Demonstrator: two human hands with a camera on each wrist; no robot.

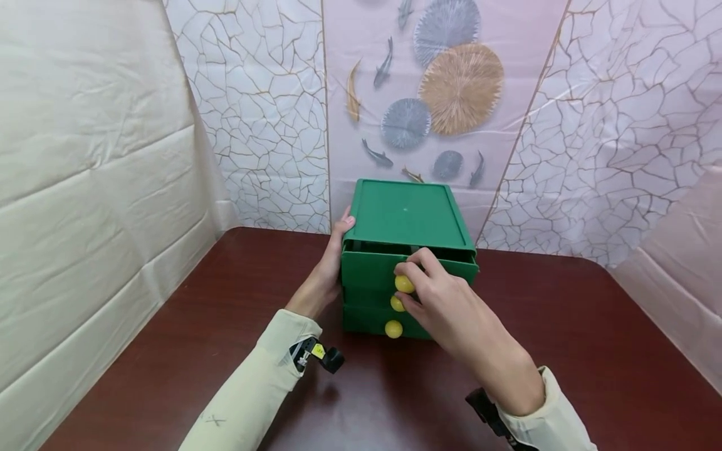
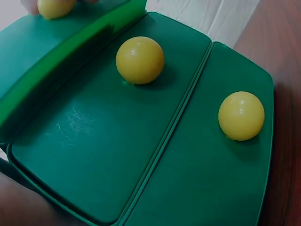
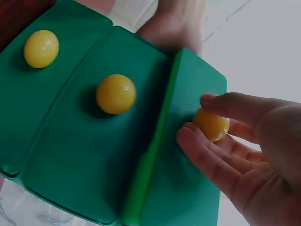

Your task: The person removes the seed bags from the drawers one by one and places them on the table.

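A green drawer cabinet (image 1: 403, 213) stands on the table with three drawers, each with a round yellow knob. Its top drawer (image 1: 366, 269) is pulled out a little, leaving a dark gap under the lid. My right hand (image 1: 442, 294) pinches the top knob (image 3: 211, 124) between thumb and fingers. Below it are the middle knob (image 2: 140, 60) and the bottom knob (image 1: 393, 329), on drawers that sit closed. Against the cabinet's left side rests my left hand (image 1: 331, 257), thumb near the top edge; its other fingers are mostly hidden.
The dark red-brown table (image 1: 237, 300) extends around the cabinet on both sides and in front. Behind it hangs a patterned cloth (image 1: 271, 125), and a pale fabric wall (image 1: 96, 156) runs along the left.
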